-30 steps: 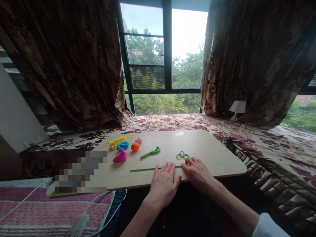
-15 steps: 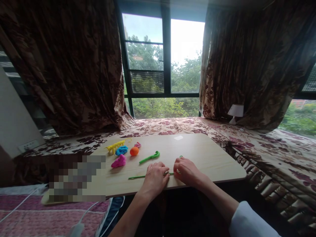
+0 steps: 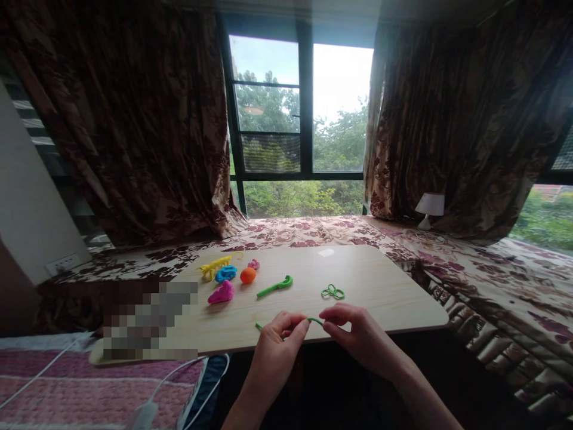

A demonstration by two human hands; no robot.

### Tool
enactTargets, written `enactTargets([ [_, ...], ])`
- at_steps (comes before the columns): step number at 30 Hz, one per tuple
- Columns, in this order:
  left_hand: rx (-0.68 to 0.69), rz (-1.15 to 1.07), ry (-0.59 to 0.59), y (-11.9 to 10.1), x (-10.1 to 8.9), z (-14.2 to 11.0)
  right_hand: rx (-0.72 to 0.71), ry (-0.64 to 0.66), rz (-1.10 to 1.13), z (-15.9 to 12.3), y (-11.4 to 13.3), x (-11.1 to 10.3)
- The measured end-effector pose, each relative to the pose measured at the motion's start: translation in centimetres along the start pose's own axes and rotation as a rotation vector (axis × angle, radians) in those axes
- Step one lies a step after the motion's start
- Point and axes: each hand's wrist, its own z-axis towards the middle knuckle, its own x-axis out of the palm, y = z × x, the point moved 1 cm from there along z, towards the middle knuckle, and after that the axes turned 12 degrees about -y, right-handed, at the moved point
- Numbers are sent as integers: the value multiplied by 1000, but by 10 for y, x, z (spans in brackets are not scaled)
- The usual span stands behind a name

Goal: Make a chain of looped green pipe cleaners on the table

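Observation:
Near the front edge of the table, my left hand pinches a thin green strand of modelling clay between thumb and fingers. Its far tip sticks out to the left behind that hand. My right hand is closed on the strand's right end, so a short curved length bridges the two hands. Beyond my right hand lie several small green clay loops, joined together. A thicker green clay piece with a curled end rests on the table, beyond my left hand.
Left of the green pieces lie an orange clay ball, a magenta lump, a blue lump, a yellow clay figure and a small pink piece. The table has a rounded right corner. A white lamp stands behind.
Both hands have come off the tabletop toward me and now hold the strand up between them. The green loops, mostly covered by my right hand before, are in full view.

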Motion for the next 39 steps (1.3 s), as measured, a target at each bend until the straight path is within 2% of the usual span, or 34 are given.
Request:
enactTargets([
  [5,-229,-150,-17,-13,-6,-11,54,27,55,-6,8,-2],
  [10,-262,-198,-7,-20,-7,-21,183,113,271,-11,15,-6],
  [13,-300,-204,-46,-18,-5,-23,266,150,387,-15,14,-3],
  [18,-487,-480,-165,-15,6,-25,338,23,538,-20,3,-5],
  [20,-573,-615,-161,-15,13,-26,367,-15,645,-21,0,-9],
  [23,-671,-726,-115,-14,21,-29,398,3,777,-25,-2,-13],
  [30,-637,-718,102,-13,34,-32,428,-105,765,-29,-4,-8],
  [35,-687,-717,59,-12,47,-33,442,-110,865,-31,-8,-5],
  [39,-644,-677,29,-10,50,-36,430,-167,809,-31,-8,-4],
])
